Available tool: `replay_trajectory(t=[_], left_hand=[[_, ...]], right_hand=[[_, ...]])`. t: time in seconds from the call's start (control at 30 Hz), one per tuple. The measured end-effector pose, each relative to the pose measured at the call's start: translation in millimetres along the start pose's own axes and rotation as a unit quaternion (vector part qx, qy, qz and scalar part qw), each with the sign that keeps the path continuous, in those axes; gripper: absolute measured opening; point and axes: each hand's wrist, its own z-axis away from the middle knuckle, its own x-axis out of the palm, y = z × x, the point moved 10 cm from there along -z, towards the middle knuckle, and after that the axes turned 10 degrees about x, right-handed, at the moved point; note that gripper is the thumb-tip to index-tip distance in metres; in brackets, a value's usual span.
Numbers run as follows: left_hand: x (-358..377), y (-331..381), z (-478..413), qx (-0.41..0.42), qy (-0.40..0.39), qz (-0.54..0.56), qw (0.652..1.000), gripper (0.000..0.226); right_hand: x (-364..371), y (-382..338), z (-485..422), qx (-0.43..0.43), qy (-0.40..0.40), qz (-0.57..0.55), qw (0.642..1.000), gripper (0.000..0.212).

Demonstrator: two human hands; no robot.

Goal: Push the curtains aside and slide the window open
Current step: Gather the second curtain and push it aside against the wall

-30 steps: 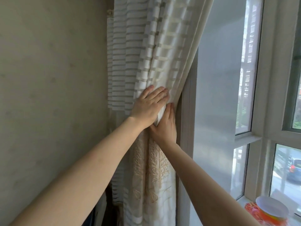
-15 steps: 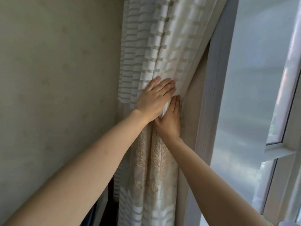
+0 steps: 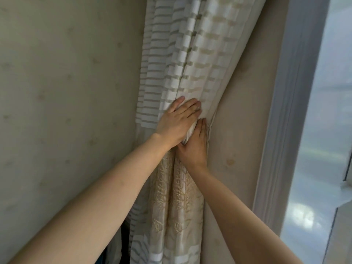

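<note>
The cream curtain (image 3: 192,54), striped in white with gold embroidery lower down, hangs bunched in the corner against the wall. My left hand (image 3: 177,122) lies flat on the gathered folds, fingers pointing up and right. Just below it, my right hand (image 3: 194,147) presses the curtain's right edge, with a fold of cloth pinched between the two hands. The window (image 3: 320,130) shows at the right, its white frame (image 3: 282,111) running top to bottom, the pane bright and washed out.
A beige wall (image 3: 66,92) fills the left side. A bare strip of wall (image 3: 240,121) lies between the curtain's edge and the window frame. Something dark (image 3: 114,250) shows at the bottom, left of the curtain.
Both hands have carried the curtain further left into the corner, baring more wall beside the window frame. The view has swung left, so less of the window shows.
</note>
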Motion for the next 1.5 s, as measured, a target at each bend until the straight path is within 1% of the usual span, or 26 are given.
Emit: replay_trajectory(t=[0.27,0.5,0.6,0.67,0.77,0.87,1.0,1.1,1.23,1.37,1.5], left_hand=[[49,-33,2,0.005,0.029,-0.005,1.000,0.062],[90,-63,3,-0.003,0.067,0.009,0.998,0.049],[108,-76,2,0.002,0.074,0.028,0.997,0.048],[121,-83,1,0.008,0.065,0.032,0.997,0.049],[143,-96,1,0.010,0.032,0.035,0.999,0.054],[163,-112,6,-0.003,0.001,0.055,0.998,0.065],[191,-131,12,-0.021,-0.037,0.071,0.997,0.065],[208,-138,15,-0.030,-0.065,0.072,0.995,0.073],[215,-141,19,-0.026,-0.071,0.056,0.996,0.079],[207,-131,22,-0.012,-0.067,0.048,0.997,0.073],[191,-112,24,-0.002,-0.054,0.055,0.997,0.065]], right_hand=[[52,9,-26,0.011,0.001,0.037,0.999,0.107],[100,13,-49,0.020,-0.042,0.075,0.996,0.110],[118,13,-58,0.027,-0.055,0.085,0.994,0.109],[129,13,-66,0.031,-0.060,0.098,0.993,0.106],[146,13,-75,0.034,-0.084,0.122,0.988,0.107],[167,11,-85,0.026,-0.142,0.166,0.975,0.105],[196,10,-95,0.046,-0.227,0.212,0.949,0.104],[209,8,-98,0.059,-0.258,0.254,0.930,0.102],[214,8,-95,0.068,-0.261,0.256,0.928,0.101],[207,12,-80,0.078,-0.258,0.229,0.935,0.101],[186,16,-62,0.085,-0.201,0.191,0.957,0.099]])
